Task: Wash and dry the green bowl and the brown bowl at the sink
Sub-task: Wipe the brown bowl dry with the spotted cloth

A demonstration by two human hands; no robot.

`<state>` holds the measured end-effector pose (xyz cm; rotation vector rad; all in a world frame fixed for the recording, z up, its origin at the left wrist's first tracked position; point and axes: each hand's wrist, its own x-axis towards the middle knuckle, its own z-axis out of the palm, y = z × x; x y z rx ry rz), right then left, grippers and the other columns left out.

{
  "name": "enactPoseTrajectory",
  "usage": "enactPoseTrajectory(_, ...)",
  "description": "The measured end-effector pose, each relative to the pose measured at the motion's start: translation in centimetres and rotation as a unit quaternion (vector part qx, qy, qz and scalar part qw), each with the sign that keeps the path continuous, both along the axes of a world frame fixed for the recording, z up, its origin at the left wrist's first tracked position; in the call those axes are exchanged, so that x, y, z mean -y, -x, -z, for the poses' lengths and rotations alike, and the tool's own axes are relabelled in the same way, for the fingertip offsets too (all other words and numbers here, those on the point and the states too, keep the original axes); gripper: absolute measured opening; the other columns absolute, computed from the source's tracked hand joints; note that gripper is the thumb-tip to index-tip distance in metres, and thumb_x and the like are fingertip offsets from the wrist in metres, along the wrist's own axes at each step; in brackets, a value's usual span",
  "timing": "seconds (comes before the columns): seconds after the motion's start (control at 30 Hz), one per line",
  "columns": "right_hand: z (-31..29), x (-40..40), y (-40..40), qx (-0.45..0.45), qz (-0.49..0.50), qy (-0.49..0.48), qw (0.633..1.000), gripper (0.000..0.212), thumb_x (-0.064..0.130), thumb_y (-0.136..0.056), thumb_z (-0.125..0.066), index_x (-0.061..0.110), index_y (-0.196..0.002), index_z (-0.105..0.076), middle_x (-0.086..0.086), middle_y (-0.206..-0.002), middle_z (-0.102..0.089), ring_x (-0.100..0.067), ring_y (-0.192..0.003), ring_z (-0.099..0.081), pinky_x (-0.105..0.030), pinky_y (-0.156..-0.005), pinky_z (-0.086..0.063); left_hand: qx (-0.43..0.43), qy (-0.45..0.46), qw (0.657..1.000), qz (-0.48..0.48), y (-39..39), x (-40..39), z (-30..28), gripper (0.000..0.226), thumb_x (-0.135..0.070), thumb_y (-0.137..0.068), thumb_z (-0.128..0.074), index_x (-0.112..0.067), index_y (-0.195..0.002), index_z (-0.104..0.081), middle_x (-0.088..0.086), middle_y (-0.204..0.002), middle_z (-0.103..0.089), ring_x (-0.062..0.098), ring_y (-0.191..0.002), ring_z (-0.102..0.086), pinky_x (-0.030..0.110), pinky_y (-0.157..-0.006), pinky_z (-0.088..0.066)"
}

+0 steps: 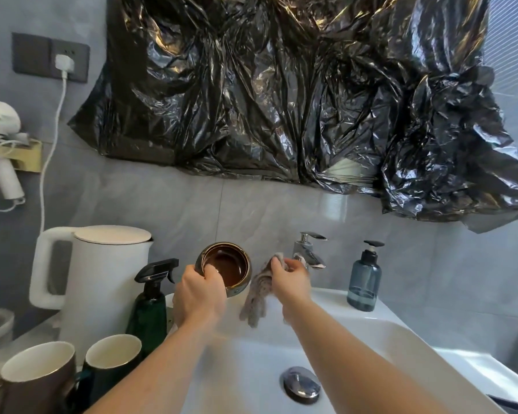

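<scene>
My left hand [198,297] grips the brown bowl [226,265] by its near rim and holds it tilted above the back left of the white sink [371,330], its glossy inside facing me. To the right of the bowl, my right hand [289,277] pinches a grey cloth [256,297], which hangs down over the basin just in front of the chrome tap [307,249]. The cloth and the bowl are slightly apart. No green bowl shows in this view.
A white kettle [102,279], a dark green spray bottle [150,303] and two mugs [39,375] stand on the counter at left. A blue soap dispenser [365,279] sits on the sink's right rim. The drain plug [300,383] lies in the basin. Black plastic sheeting covers the wall above.
</scene>
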<state>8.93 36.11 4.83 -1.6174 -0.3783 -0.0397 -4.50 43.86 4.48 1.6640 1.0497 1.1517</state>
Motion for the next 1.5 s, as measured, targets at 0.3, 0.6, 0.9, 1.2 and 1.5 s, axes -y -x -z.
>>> enactPoseTrajectory(0.3, -0.2, -2.7, -1.2, 0.017, -0.096, 0.169, 0.981, 0.060, 0.041, -0.100, -0.059, 0.018, -0.153, -0.043, -0.008, -0.146, -0.058, -0.029, -0.133, -0.055, -0.040, -0.113, -0.045, 0.007, 0.027, 1.000, 0.009, -0.8, -0.6, 0.3, 0.044, -0.040, -0.111, -0.038, -0.008, -0.134, -0.059, 0.015, -0.128, -0.065, 0.031, -0.107, -0.057, 0.038, -0.083, -0.042)
enactPoseTrajectory(0.6, -0.5, 3.1, 1.7, 0.184, -0.069, 0.426, 0.883, 0.045, 0.024, -0.097, -0.049, 0.021, -0.142, -0.048, -0.011, -0.133, -0.061, -0.035, -0.123, -0.058, -0.040, -0.100, -0.052, 0.014, 0.010, 0.998, 0.059, -0.1, 1.3, 0.1, 0.040, -0.039, -0.110, -0.040, -0.010, -0.125, -0.063, 0.011, -0.117, -0.066, 0.028, -0.100, -0.052, 0.042, -0.088, -0.042)
enactPoseTrajectory(0.9, -3.3, 14.7, 7.6, -0.080, -0.254, 0.121, 0.956, 0.053, 0.054, -0.108, -0.039, 0.015, -0.137, -0.061, -0.009, -0.130, -0.069, -0.022, -0.088, -0.078, -0.033, -0.076, -0.064, 0.024, 0.068, 0.977, 0.201, 2.4, 8.1, -1.5, 0.028, -0.038, -0.107, -0.048, -0.015, -0.097, -0.061, 0.010, -0.089, -0.062, 0.029, -0.079, -0.059, 0.036, -0.064, -0.051)
enactPoseTrajectory(1.2, -2.4, 28.9, 11.4, -0.108, -0.166, 0.090, 0.976, 0.024, 0.024, -0.104, -0.055, 0.013, -0.121, -0.068, -0.011, -0.106, -0.077, -0.023, -0.082, -0.079, -0.028, -0.071, -0.062, -0.077, 0.068, 0.909, 0.403, 5.8, 20.6, -1.3, 0.058, -0.058, -0.108, -0.032, -0.012, -0.104, -0.066, 0.022, -0.075, -0.069, 0.025, -0.061, -0.058, 0.024, -0.046, -0.038)
enactPoseTrajectory(1.5, -0.8, 41.5, 7.3, -0.167, 0.006, -0.058, 0.984, 0.028, 0.018, -0.100, -0.060, -0.001, -0.120, -0.066, -0.019, -0.112, -0.073, -0.024, -0.067, -0.077, -0.026, -0.057, -0.061, -0.234, -0.226, 0.877, 0.353, 5.2, 24.1, 1.4, 0.043, -0.061, -0.099, -0.042, -0.025, -0.081, -0.059, -0.007, -0.085, -0.068, 0.019, -0.084, -0.063, 0.037, -0.078, -0.052)
